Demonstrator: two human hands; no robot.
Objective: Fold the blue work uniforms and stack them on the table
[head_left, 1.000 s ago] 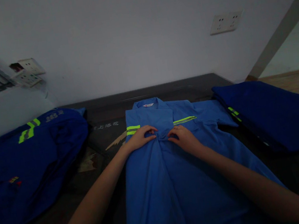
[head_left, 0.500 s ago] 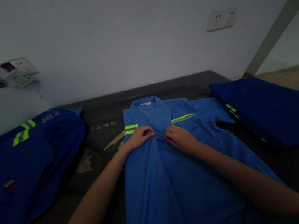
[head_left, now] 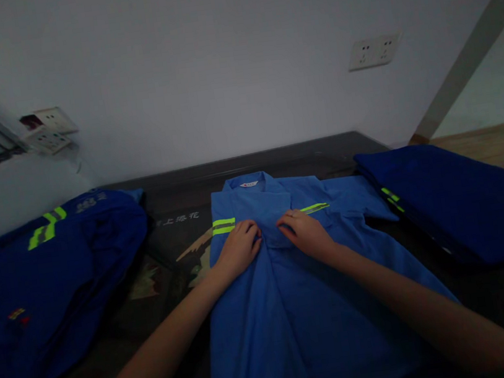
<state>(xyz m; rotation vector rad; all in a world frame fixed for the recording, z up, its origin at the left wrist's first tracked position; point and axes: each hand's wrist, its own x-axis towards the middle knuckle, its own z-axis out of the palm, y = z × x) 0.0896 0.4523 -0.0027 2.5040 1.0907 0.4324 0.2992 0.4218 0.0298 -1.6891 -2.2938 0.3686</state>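
Observation:
A light blue work jacket [head_left: 318, 298] with yellow-green reflective strips lies spread in front of me, collar away from me. Its left side is folded narrow, while the right sleeve side is spread out. My left hand [head_left: 242, 245] is closed on the jacket's front edge at chest height, fingertips bent down onto the cloth. Just across from it, my right hand [head_left: 304, 232] pinches at the front flap below the reflective strip. What lies right under its fingertips is partly hidden. A small gap of cloth separates the two hands.
The dark table [head_left: 177, 190] carries a crumpled dark blue garment [head_left: 59, 285] on the left and a folded dark blue garment [head_left: 465, 203] on the right, near the jacket's sleeve. Behind stands a pale wall with sockets [head_left: 373, 52].
The view has tilted slightly up, so everything sits lower. My right hand has shifted a little over the reflective strip, and my left fingers have turned more downward. The jacket lies nearly the same.

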